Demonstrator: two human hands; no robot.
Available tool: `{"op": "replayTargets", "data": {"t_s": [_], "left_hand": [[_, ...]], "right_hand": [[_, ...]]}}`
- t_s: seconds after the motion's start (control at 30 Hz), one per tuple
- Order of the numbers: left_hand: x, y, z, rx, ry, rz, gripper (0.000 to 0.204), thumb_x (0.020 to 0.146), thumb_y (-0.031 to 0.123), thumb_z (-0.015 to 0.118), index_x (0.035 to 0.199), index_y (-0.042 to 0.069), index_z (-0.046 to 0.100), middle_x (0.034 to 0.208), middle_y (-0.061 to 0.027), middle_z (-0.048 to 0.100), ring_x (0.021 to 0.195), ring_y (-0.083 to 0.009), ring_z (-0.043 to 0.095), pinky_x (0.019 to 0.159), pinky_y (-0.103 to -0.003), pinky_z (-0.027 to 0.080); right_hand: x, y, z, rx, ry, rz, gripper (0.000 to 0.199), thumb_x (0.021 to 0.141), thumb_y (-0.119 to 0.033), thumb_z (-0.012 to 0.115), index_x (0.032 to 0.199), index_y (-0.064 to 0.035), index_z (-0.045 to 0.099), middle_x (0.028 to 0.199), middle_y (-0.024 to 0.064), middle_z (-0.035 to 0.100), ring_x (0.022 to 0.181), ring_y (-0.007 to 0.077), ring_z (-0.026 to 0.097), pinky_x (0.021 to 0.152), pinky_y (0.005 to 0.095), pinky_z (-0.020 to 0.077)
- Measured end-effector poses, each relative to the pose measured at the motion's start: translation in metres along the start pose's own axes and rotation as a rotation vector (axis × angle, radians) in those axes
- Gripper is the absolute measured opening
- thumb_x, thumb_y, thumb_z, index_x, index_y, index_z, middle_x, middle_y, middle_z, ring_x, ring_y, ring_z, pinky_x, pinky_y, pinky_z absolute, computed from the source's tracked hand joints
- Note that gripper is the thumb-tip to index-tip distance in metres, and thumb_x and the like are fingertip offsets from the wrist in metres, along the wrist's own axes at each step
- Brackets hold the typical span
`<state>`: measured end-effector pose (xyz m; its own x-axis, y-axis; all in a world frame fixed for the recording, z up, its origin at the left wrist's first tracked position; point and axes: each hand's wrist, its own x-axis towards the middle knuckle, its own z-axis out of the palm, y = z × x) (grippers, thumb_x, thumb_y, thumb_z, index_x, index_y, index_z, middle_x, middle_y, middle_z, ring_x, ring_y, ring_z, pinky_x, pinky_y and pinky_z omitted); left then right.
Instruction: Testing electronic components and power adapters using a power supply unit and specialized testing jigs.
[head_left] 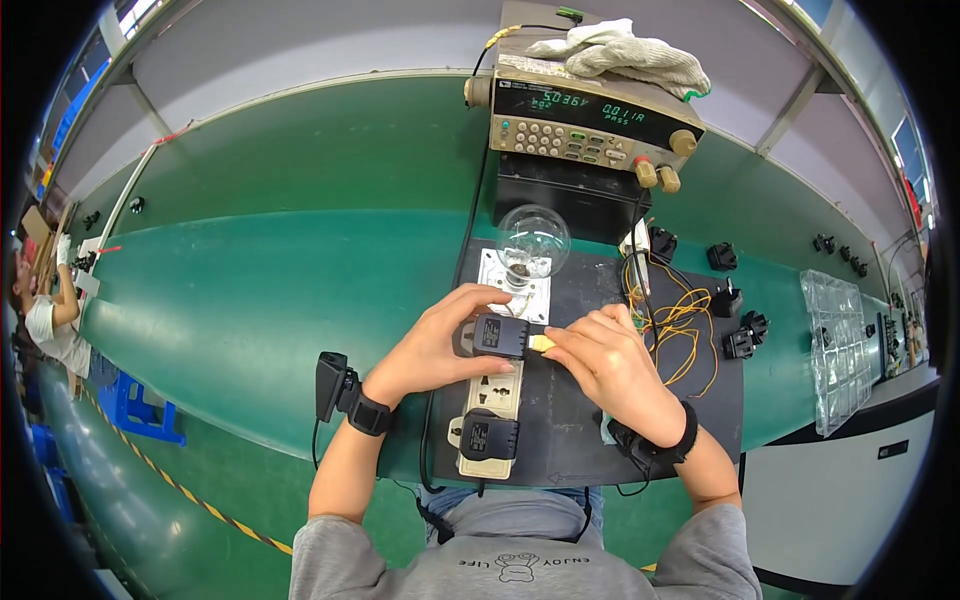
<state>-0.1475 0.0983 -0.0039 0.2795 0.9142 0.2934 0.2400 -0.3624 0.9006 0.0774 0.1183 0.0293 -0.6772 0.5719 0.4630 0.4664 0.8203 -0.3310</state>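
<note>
So the left hand (430, 342) has the black adapter (499, 336) between thumb and fingers, half curled around it, over the upper part of the cream power strip (505, 408). The right hand (608, 362) is pinched pretty tight on a small yellow plug (541, 343), right at the adapter's right side (can't tell how far in it sits). A second black adapter (489, 437) sits on the strip's near end. Just beyond the left fingertips there's a clear bulb (534, 235) by a white socket plate (495, 272), with tangled yellow wires (690, 315) off to the right.
</note>
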Motion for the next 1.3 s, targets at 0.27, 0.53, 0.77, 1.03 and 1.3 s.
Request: {"op": "replayTargets", "data": {"t_s": [0.27, 0.53, 0.77, 1.03, 1.3], "left_hand": [[-0.002, -0.008, -0.007, 0.140, -0.091, -0.004, 0.048, 0.065, 0.017, 0.081, 0.106, 0.002, 0.061, 0.105, -0.0101, 0.063, 0.100, -0.0244, 0.060, 0.088, -0.032, 0.046], [-0.003, 0.011, 0.000, -0.342, 0.314, 0.310, 0.051, 0.066, 0.014, 0.080, 0.109, 0.001, 0.056, 0.108, -0.0118, 0.059, 0.102, -0.0213, 0.055, 0.089, -0.031, 0.041], [-0.014, 0.024, 0.024, 0.082, -0.044, 0.345, 0.054, 0.063, 0.020, 0.083, 0.107, 0.000, 0.059, 0.106, -0.0125, 0.062, 0.101, -0.0276, 0.059, 0.088, -0.037, 0.044], [-0.006, 0.023, 0.024, 0.119, -0.023, 0.316, 0.052, 0.066, 0.023, 0.081, 0.108, 0.001, 0.058, 0.108, -0.0118, 0.060, 0.101, -0.0278, 0.057, 0.090, -0.037, 0.042], [0.017, -0.066, -0.029, 0.193, 0.893, -0.116, 0.048, 0.084, 0.029, 0.067, 0.121, 0.005, 0.049, 0.108, -0.0086, 0.047, 0.097, -0.0175, 0.047, 0.082, -0.028, 0.042]], "right_hand": [[-0.004, 0.000, -0.006, 0.033, -0.044, 0.037, 0.017, 0.074, -0.009, 0.071, 0.089, -0.0014, 0.067, 0.072, 0.0056, 0.060, 0.069, 0.0204, 0.056, 0.073, 0.0322, 0.0380], [-0.051, -0.036, -0.021, 0.084, -0.138, 0.118, 0.018, 0.069, -0.010, 0.073, 0.085, -0.0035, 0.068, 0.072, 0.0031, 0.061, 0.067, 0.0183, 0.054, 0.078, 0.0348, 0.0358], [-0.056, -0.052, -0.002, 0.087, -0.048, 0.108, 0.019, 0.068, -0.007, 0.074, 0.085, -0.0033, 0.068, 0.073, 0.0018, 0.062, 0.065, 0.0168, 0.053, 0.078, 0.0354, 0.0360], [-0.060, -0.054, -0.003, 0.061, -0.044, 0.082, 0.024, 0.068, -0.015, 0.074, 0.089, -0.0048, 0.065, 0.080, 0.0024, 0.062, 0.070, 0.0184, 0.055, 0.079, 0.0374, 0.0392], [0.013, 0.099, -0.109, -0.499, -0.120, 0.355, 0.034, 0.072, -0.027, 0.071, 0.098, -0.0047, 0.065, 0.095, 0.0091, 0.062, 0.093, 0.0281, 0.054, 0.082, 0.0369, 0.0377]]}}
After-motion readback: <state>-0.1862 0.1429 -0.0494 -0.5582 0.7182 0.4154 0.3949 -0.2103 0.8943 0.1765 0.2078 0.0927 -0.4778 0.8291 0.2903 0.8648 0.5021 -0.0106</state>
